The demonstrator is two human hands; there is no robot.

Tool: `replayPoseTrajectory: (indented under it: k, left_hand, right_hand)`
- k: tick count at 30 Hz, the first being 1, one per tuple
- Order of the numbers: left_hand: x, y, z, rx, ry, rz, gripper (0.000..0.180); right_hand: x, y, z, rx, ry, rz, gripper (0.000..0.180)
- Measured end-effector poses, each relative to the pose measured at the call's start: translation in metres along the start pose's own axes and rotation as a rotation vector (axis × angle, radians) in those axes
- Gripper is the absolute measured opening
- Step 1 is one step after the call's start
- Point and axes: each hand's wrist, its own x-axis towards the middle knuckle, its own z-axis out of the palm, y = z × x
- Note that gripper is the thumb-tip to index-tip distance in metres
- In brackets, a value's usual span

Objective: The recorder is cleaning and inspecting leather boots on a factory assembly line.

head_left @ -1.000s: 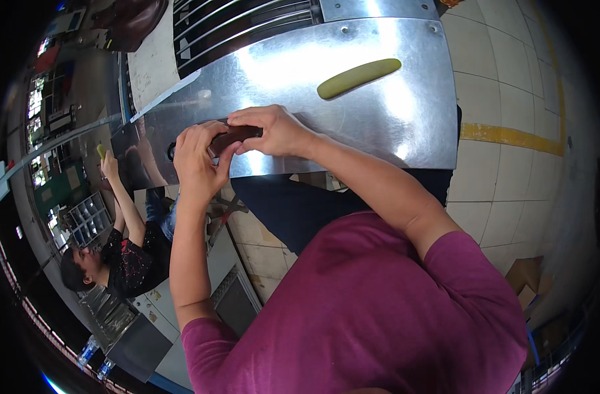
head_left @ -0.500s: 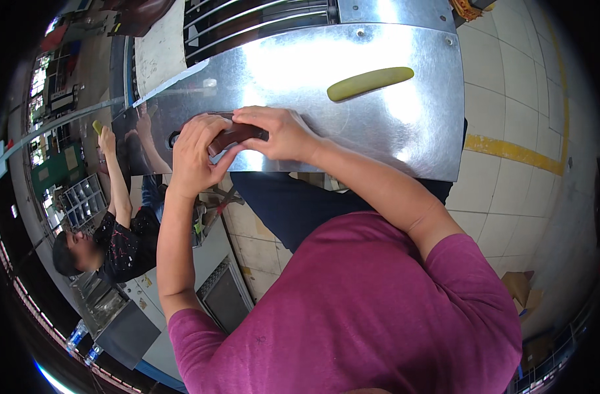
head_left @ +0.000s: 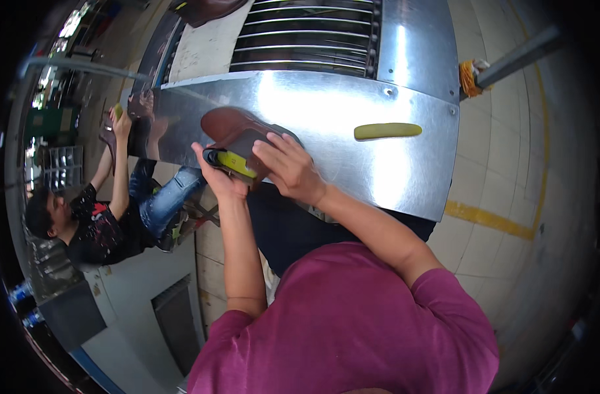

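A brown leather shoe (head_left: 229, 126) is held over the near edge of the metal table, its rounded toe pointing up and left. A yellow-green piece (head_left: 236, 164) shows at its near end, beside a dark rim. My left hand (head_left: 224, 180) is closed round that near end from below. My right hand (head_left: 290, 167) presses against the shoe's right side, its fingers lying along the dark surface and its thumb hidden. Away to the right, a long yellow-green strip with rounded ends (head_left: 387, 131) lies on the tabletop, touched by neither hand.
The shiny metal table (head_left: 326, 105) ends in an edge close to my body. Beyond it is a rack of metal rollers (head_left: 303, 36) with a pale board (head_left: 205, 46); another brown shoe (head_left: 208, 10) rests there. At left a co-worker (head_left: 83, 223) holds up a yellow-green piece.
The shoe has been turned so its toe and yellow-green piece show. My right hand has shifted from its near top edge to its side. The view has also moved.
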Motion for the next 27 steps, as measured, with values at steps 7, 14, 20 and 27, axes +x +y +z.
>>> replayPoseTrajectory:
  k: [7, 14, 20, 27]
  left_hand:
    - [0.003, 0.007, -0.014, -0.247, -0.137, -0.203, 0.066]
    - [0.016, -0.011, -0.045, -0.414, -0.349, -0.260, 0.070]
    - [-0.002, -0.047, -0.043, -0.485, -0.357, -0.217, 0.076]
    - [-0.018, -0.040, -0.030, -0.394, -0.263, -0.217, 0.075]
  right_hand:
    - [-0.024, 0.022, -0.080, -0.045, 0.014, 0.077, 0.043]
    - [-0.056, 0.078, -0.166, -0.610, -0.346, 0.316, 0.048]
    - [-0.064, 0.096, -0.150, -0.643, -0.286, 0.251, 0.041]
    - [-0.069, 0.086, -0.150, -0.626, -0.177, 0.324, 0.043]
